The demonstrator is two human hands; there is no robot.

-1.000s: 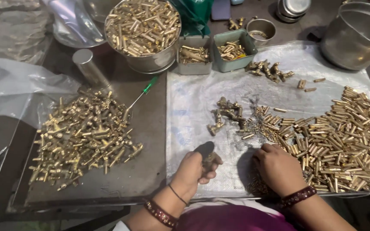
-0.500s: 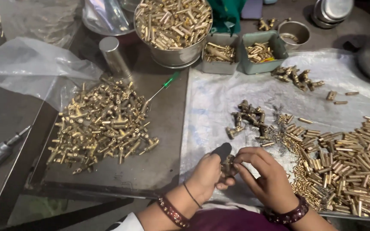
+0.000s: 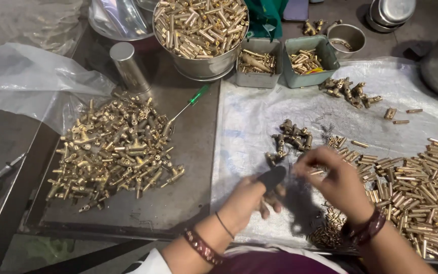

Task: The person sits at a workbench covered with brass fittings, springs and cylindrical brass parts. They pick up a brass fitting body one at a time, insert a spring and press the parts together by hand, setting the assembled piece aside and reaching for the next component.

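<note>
My left hand (image 3: 252, 200) is closed around a small brass fitting; a dark cover sits on its thumb (image 3: 271, 177). My right hand (image 3: 338, 183) is just to its right, with fingertips pinched near the left hand, but motion blur hides whether they hold anything. Both hands hover over a white plastic sheet (image 3: 249, 122). A small cluster of brass fittings (image 3: 291, 139) lies just beyond them. A wide heap of brass tubes (image 3: 427, 177) spreads to the right of my right hand.
A large pile of assembled brass fittings (image 3: 117, 149) lies on the metal tray at left. Behind stand a steel bowl of brass parts (image 3: 201, 28), two small bins (image 3: 280, 61), a metal cylinder (image 3: 128, 66), a green-handled screwdriver (image 3: 191, 101) and steel pots at far right.
My right hand moved from the tube heap toward my left hand. Both hands rose and came together. The camera shifted right and closer.
</note>
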